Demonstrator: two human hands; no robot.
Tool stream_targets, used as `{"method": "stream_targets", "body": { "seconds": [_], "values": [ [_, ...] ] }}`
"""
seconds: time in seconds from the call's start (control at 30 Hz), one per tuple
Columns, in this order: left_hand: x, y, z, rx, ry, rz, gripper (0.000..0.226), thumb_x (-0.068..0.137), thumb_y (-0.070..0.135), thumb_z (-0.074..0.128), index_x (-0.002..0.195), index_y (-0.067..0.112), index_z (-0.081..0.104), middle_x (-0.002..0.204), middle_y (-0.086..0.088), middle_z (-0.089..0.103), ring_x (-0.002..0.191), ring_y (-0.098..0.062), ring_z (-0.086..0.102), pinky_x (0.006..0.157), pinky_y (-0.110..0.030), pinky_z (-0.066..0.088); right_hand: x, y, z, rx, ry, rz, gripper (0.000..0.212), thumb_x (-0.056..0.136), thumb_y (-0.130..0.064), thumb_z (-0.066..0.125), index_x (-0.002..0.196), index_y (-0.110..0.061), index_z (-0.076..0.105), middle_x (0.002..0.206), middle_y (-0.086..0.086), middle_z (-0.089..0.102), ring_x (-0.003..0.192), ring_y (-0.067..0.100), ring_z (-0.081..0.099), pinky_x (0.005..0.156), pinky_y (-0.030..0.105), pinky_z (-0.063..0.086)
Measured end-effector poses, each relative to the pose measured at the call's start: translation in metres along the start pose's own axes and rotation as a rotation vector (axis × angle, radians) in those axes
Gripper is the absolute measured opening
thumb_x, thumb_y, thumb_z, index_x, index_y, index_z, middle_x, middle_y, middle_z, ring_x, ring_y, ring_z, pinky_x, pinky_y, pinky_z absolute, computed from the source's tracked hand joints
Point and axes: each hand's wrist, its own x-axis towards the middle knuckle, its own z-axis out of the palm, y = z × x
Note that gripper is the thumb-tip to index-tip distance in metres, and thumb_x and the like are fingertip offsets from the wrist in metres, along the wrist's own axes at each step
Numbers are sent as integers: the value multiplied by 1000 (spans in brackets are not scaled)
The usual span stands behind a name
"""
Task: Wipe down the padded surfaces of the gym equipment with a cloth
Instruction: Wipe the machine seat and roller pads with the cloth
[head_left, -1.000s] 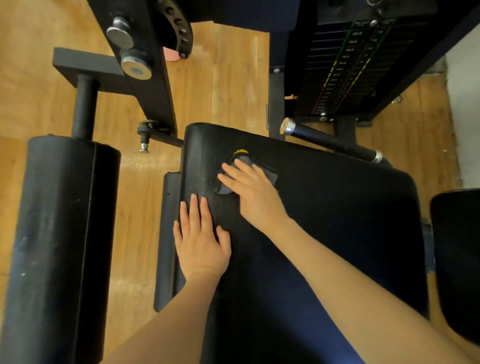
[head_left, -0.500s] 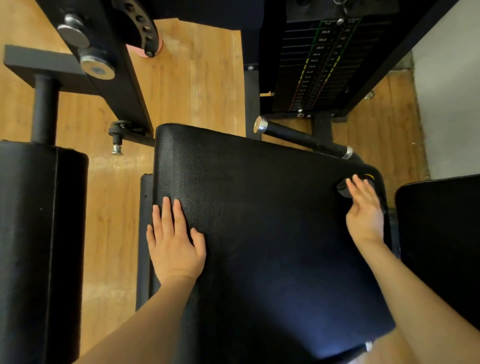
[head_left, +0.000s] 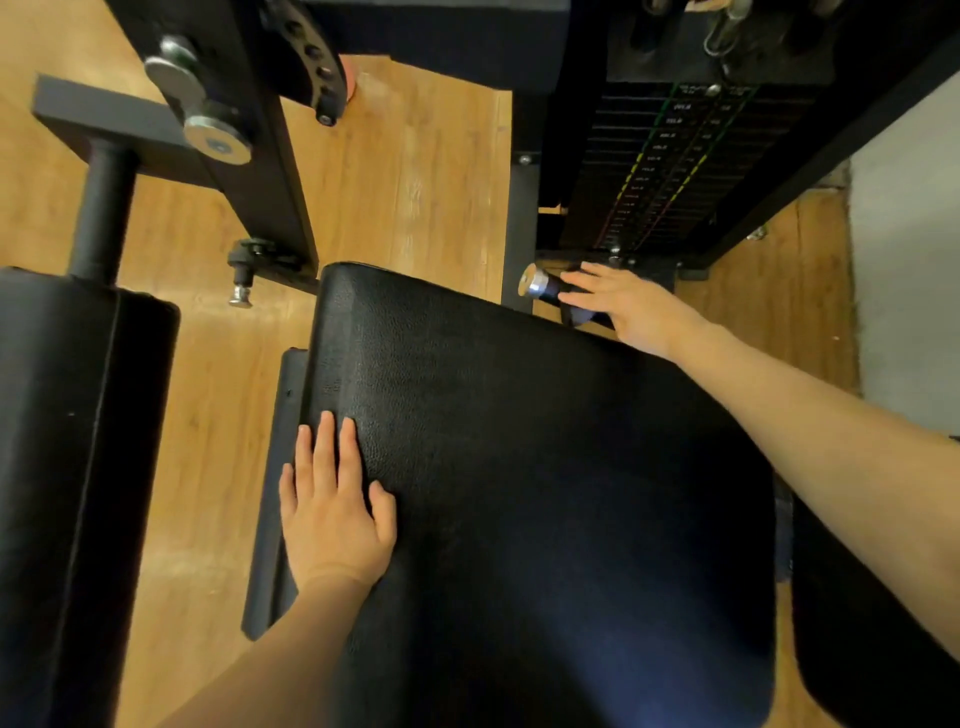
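seat pad: black, under left hand, below right hand | left hand: flat, fingers straight, pressing pad's left edge | right hand: fingers extended over handle bar beyond pad's far edge | cloth: cannot tell, possibly beneath right hand

Warm indoor light, wooden floor bright and amber at left, black padded seat dim with a soft bluish sheen near its bottom edge, deep shadow at the far weight stack, wide-angle bending at the edges, slight softness overall
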Motion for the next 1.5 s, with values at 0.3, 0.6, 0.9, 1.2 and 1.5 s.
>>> {"method": "stream_targets", "body": {
  "seconds": [0.3,0.6,0.9,1.2,1.5],
  "values": [
    [0,2,-1,1,2,-18,68,82,33,30,143,5,36,152,-13,30,142,-28,16,111,-49,20,-41,53,16,-151,-155,11,75,83,16,45,143,-26,30,155,-8,10,144,12,4,115,32,18],
    [0,4,-2,-13,-4,-32,69,82,35,29,144,5,35,153,-13,28,143,-30,18,112,-50,20,-98,88,14,-202,-129,234,68,84,12,47,143,-18,31,155,0,18,144,21,8,116,34,12],
    [-1,4,-1,-26,25,-23,69,81,34,31,143,5,37,152,-15,30,141,-31,20,110,-53,25,-64,73,38,14,-60,190,74,78,25,44,139,-18,39,152,-1,24,143,20,18,116,30,11],
    [-2,3,-4,-13,-46,-34,69,84,37,26,146,8,32,154,-11,25,144,-28,16,113,-50,20,-73,-2,18,-6,187,264,69,76,22,48,137,-9,43,149,7,32,141,24,21,116,36,15],
    [-1,0,-7,-44,-105,-22,70,87,41,22,151,16,12,159,-3,7,146,-22,2,117,-45,7,-1,-204,13,137,258,-49,65,84,16,44,141,-16,37,153,-1,25,143,15,14,113,26,10]
  ]
}}
